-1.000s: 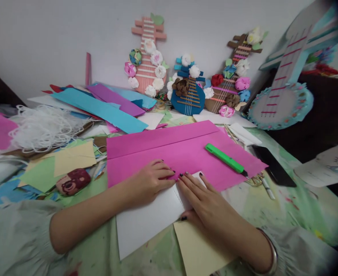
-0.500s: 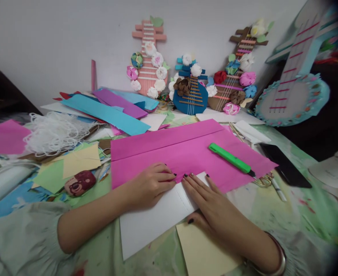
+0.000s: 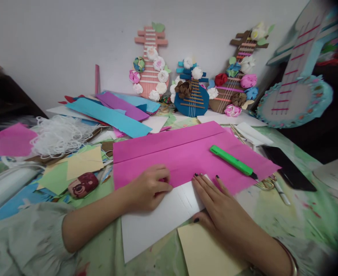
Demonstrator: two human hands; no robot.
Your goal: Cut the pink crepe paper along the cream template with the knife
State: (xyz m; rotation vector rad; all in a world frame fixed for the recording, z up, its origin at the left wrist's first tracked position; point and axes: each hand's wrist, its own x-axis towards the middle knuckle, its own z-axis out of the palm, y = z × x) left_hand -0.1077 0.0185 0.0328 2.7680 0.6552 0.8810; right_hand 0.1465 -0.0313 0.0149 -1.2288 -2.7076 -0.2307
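A large pink paper sheet (image 3: 186, 153) lies folded lengthwise across the table. Its near edge overlaps a white card (image 3: 154, 220). My left hand (image 3: 147, 188) rests on that edge with fingers curled, pinching the pink paper. My right hand (image 3: 219, 203) lies flat, fingers spread, on the white card and the pink edge. A green utility knife (image 3: 232, 161) lies on the pink sheet to the right. A cream card (image 3: 206, 251) sits under my right wrist.
Paper guitars with paper flowers (image 3: 190, 90) lean on the wall. Blue and purple strips (image 3: 111, 111), white string (image 3: 59, 134) and scraps lie at left with a brown bear eraser (image 3: 83, 184). Scissors (image 3: 265, 184), a pen and a black phone (image 3: 289, 170) lie at right.
My hands moved apart along the pink paper's near edge: the right slid rightward, the left curled tighter. The camera view shifted slightly.
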